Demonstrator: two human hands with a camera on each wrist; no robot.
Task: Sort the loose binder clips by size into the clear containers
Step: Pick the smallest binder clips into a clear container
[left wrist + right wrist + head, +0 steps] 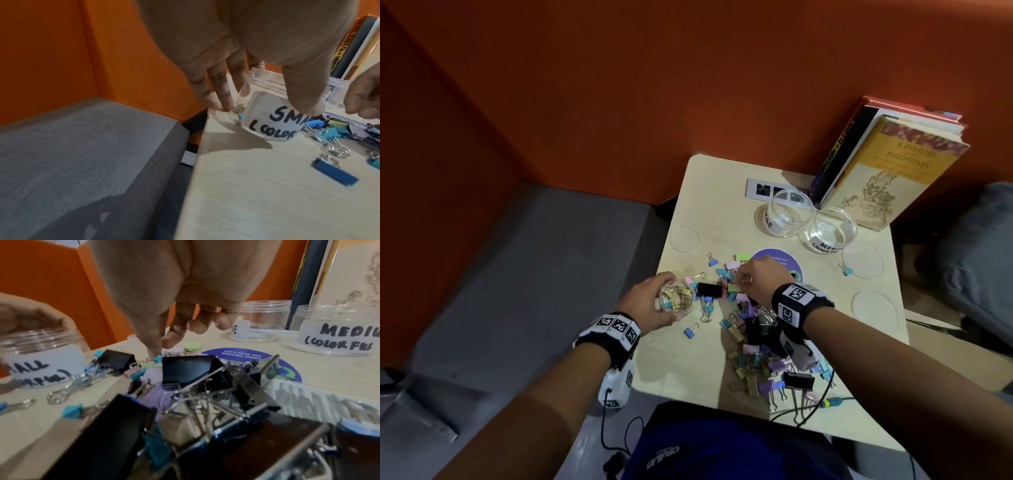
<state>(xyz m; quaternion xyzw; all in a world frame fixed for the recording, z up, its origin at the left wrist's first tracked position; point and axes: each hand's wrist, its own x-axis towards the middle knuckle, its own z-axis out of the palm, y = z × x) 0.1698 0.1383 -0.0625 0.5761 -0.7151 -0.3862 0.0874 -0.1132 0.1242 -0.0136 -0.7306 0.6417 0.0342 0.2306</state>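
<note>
Two hands over worktop (784, 192), both forearms reaching forward from near edge, wristbands with black-and-white markers on each. Left hand (654, 303) at left edge of worktop, fingers and thumb wrapped round small jar (676, 298), thumb (304, 91) down front of label, fingers (218, 91) round far side; jar tilted, partly filled with small coloured clips, label reading "SM…" and "(COLOR…" in left wrist view. Right hand (755, 279) palm down above far part of clip pile (753, 339), wrist raised, fingers curled downward, thumb tip and forefinger tip (172, 339) close together at small pastel clips (170, 353) near a black clip (709, 290); whether anything is actually pinched, cannot tell. Pile spread from middle of worktop toward near edge: black, lilac, teal, gold, pink clips of mixed sizes, wire handles tangled. Stray blue clip (691, 331) just left of pile; another blue clip (846, 271) well apart at right. Two more jars standing upright near far right: one marked "MEDIU… (COLORFU…" (831, 230), other (789, 212) behind it with label ending "…GE". Three clear lids (684, 239) lying flat on worktop. Books (893, 164) leaning against orange wall, just behind jars. Round purple sticker (777, 261) under right hand.
</note>
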